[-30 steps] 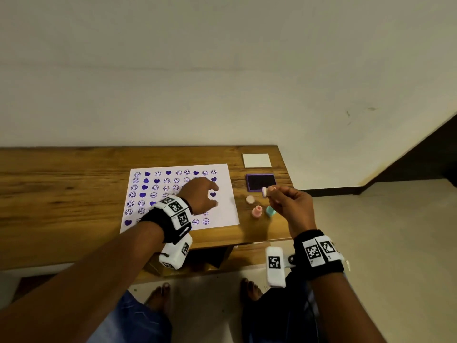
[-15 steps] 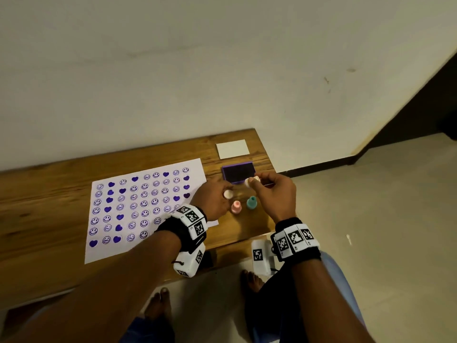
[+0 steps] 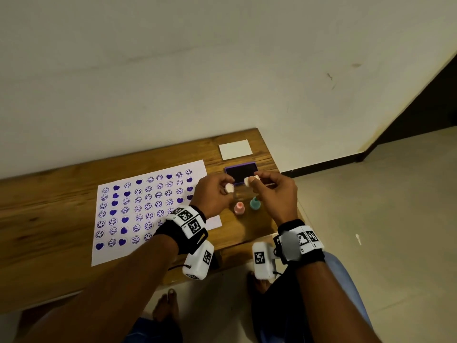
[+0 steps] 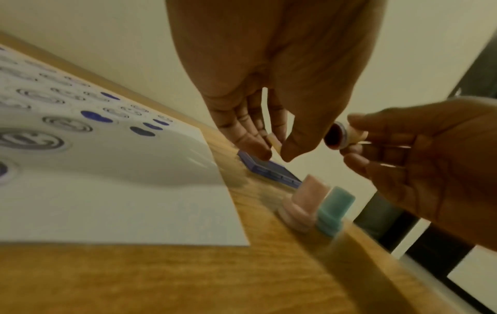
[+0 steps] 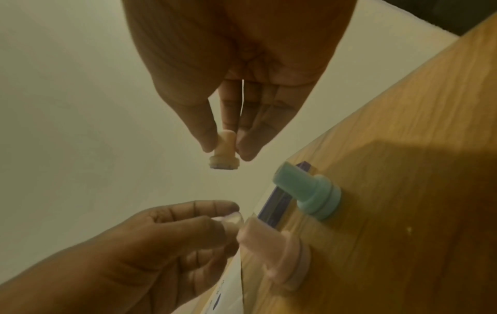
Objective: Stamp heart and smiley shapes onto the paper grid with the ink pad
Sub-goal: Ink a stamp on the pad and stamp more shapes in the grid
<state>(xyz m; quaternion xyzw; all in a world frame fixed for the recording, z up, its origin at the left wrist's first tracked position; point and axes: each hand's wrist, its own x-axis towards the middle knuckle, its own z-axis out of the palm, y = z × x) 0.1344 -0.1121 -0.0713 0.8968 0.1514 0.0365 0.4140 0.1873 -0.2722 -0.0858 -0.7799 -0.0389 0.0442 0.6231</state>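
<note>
Both hands are raised above the right end of the wooden bench (image 3: 61, 194), close to each other but not touching. The right hand (image 3: 277, 194) pinches a small cream stamp (image 3: 251, 180) between the thumb and the first fingers; in the left wrist view its round face (image 4: 334, 137) is dark with ink and turns toward the left hand. In the right wrist view the same stamp (image 5: 224, 153) hangs with its face down, held by its narrow handle.

The left hand (image 3: 214, 191) holds a small pale round piece (image 3: 229, 188) at its fingertips, with a narrow pinch; it may be a cap or a second stamp, I cannot tell which.

The ink pad (image 3: 241, 173) lies open on the bench just behind the two hands, with a dark surface and a purple frame. A white rectangular piece (image 3: 235, 149), maybe its lid, lies farther back near the wall.

A pink stamp (image 3: 239, 208) and a teal stamp (image 3: 254, 203) stand upright on the bench, just beside each other, in front of the hands.

The paper grid (image 3: 108, 253) lies flat to the left, and the left forearm covers a part of it. The visible cells carry purple hearts and smiley faces.
</note>
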